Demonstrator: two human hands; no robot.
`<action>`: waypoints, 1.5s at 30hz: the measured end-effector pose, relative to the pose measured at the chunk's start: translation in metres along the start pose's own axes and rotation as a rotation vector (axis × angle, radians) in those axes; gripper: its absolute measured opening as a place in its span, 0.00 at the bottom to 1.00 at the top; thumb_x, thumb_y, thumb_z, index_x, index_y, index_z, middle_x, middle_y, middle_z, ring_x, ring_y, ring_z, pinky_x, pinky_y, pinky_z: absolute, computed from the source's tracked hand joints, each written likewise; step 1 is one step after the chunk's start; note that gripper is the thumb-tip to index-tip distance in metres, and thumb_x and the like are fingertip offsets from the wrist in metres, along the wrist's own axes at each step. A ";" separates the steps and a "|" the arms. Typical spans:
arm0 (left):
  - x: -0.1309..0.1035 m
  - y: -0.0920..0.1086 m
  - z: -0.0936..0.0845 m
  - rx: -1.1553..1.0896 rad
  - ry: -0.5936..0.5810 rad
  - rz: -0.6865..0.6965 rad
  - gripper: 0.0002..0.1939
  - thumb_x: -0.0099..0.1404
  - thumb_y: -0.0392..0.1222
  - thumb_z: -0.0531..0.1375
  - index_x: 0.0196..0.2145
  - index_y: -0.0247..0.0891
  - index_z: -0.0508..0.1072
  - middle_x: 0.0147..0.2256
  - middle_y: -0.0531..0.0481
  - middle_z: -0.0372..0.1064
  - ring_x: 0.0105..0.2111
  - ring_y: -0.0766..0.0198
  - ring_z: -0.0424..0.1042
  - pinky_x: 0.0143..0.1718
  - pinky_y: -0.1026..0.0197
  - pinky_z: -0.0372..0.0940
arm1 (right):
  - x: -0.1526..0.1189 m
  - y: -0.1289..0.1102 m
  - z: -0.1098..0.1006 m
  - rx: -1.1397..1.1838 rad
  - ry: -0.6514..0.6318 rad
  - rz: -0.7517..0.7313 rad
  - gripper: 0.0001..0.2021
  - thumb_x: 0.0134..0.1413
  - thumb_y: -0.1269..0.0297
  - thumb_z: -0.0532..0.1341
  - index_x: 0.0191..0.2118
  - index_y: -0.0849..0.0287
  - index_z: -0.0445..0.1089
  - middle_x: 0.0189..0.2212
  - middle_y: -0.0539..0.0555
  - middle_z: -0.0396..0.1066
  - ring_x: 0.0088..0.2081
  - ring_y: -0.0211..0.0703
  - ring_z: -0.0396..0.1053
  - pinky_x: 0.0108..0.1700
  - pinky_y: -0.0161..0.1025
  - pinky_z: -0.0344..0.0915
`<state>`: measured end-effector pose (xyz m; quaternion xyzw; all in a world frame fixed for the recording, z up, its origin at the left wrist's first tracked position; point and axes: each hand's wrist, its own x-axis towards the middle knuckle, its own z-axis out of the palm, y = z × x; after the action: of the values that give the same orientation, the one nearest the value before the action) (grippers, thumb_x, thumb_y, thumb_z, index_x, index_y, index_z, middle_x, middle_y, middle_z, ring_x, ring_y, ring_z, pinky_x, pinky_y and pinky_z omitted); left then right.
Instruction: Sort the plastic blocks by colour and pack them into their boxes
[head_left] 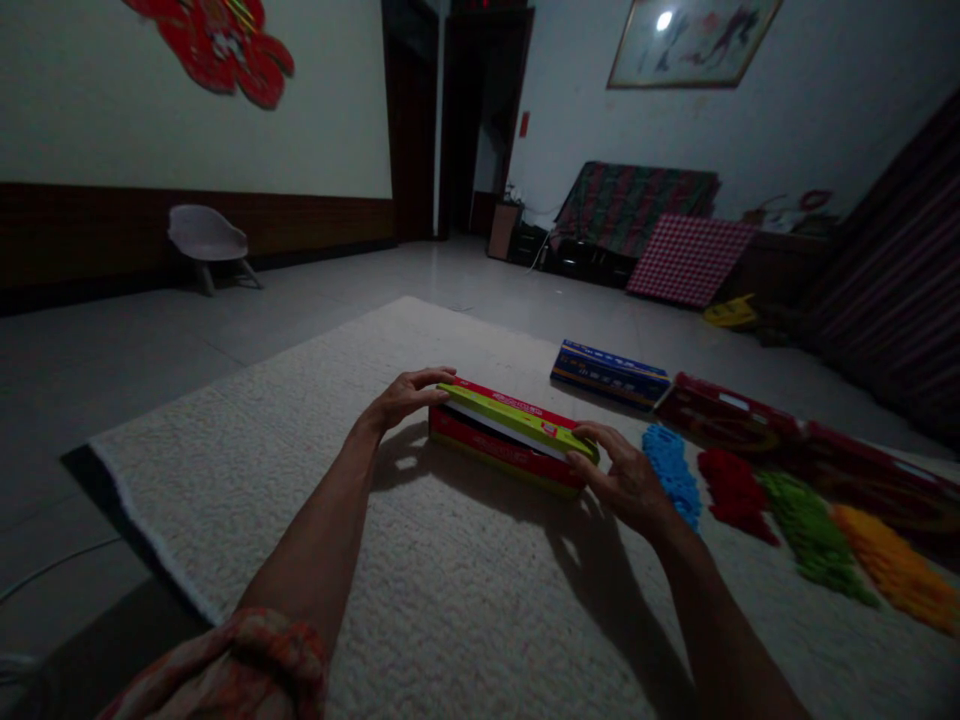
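Note:
A long red and yellow-green cardboard box [495, 445] rests on the pale textured mat in front of me. Its lid flap [517, 418] stands partly raised, with a dark gap and a white edge showing beneath. My left hand [405, 395] grips the flap's left end, thumb on the front and fingers behind. At the right end, my right hand [619, 475] holds the flap between thumb and fingers. What lies inside the box cannot be seen.
Right of the box lie blue [671, 470], red [735, 490], green [814, 535] and orange [896, 565] fuzzy piles. Behind them are a blue box [609, 375] and dark red boxes [731, 415]. A small chair [206, 240] stands by the left wall.

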<state>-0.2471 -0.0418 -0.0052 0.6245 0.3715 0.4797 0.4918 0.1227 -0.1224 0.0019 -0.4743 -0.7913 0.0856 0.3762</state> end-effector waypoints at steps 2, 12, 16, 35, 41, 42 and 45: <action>0.000 -0.004 0.001 -0.018 -0.010 0.002 0.16 0.49 0.45 0.72 0.38 0.40 0.82 0.60 0.41 0.68 0.62 0.45 0.63 0.64 0.39 0.55 | -0.001 0.000 0.001 -0.009 0.015 -0.008 0.14 0.59 0.55 0.60 0.46 0.56 0.71 0.50 0.63 0.75 0.51 0.56 0.73 0.52 0.54 0.71; 0.003 -0.016 -0.003 -0.070 -0.028 -0.005 0.14 0.48 0.41 0.72 0.35 0.40 0.81 0.60 0.43 0.67 0.62 0.48 0.63 0.63 0.42 0.56 | -0.003 -0.003 0.010 -0.043 0.078 -0.040 0.12 0.59 0.57 0.59 0.44 0.56 0.71 0.48 0.63 0.75 0.50 0.56 0.73 0.52 0.54 0.70; 0.000 -0.012 -0.002 -0.038 -0.038 -0.008 0.13 0.48 0.41 0.71 0.34 0.39 0.81 0.61 0.43 0.66 0.62 0.48 0.63 0.63 0.43 0.56 | -0.006 -0.007 0.010 -0.055 0.074 -0.036 0.10 0.57 0.59 0.59 0.42 0.55 0.70 0.48 0.62 0.75 0.50 0.56 0.73 0.51 0.53 0.70; -0.004 -0.004 0.008 0.093 0.004 0.023 0.10 0.51 0.47 0.68 0.27 0.38 0.77 0.60 0.42 0.68 0.62 0.45 0.62 0.64 0.40 0.53 | -0.007 -0.051 0.041 -0.303 0.029 -0.183 0.10 0.61 0.71 0.58 0.46 0.53 0.72 0.47 0.58 0.75 0.48 0.54 0.70 0.51 0.53 0.65; -0.004 -0.004 0.006 0.095 -0.007 0.010 0.09 0.48 0.47 0.70 0.24 0.39 0.78 0.59 0.42 0.68 0.63 0.45 0.61 0.65 0.39 0.51 | -0.011 -0.044 0.051 -0.325 0.090 -0.209 0.10 0.63 0.70 0.56 0.44 0.53 0.74 0.44 0.58 0.76 0.46 0.54 0.72 0.47 0.52 0.66; -0.004 -0.004 0.006 0.096 -0.010 0.008 0.09 0.48 0.46 0.70 0.24 0.39 0.78 0.59 0.42 0.68 0.63 0.45 0.61 0.65 0.39 0.51 | -0.011 -0.044 0.052 -0.323 0.088 -0.206 0.10 0.62 0.71 0.56 0.44 0.53 0.74 0.44 0.58 0.76 0.46 0.54 0.71 0.47 0.52 0.66; -0.005 -0.005 0.007 0.108 -0.015 0.004 0.09 0.49 0.47 0.69 0.24 0.39 0.78 0.60 0.42 0.67 0.63 0.44 0.61 0.64 0.38 0.52 | -0.012 -0.044 0.053 -0.299 0.080 -0.184 0.11 0.61 0.71 0.56 0.43 0.53 0.74 0.44 0.58 0.76 0.46 0.54 0.71 0.48 0.53 0.66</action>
<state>-0.2412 -0.0474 -0.0113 0.6543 0.3920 0.4554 0.4592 0.0602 -0.1441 -0.0195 -0.4534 -0.8198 -0.0869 0.3389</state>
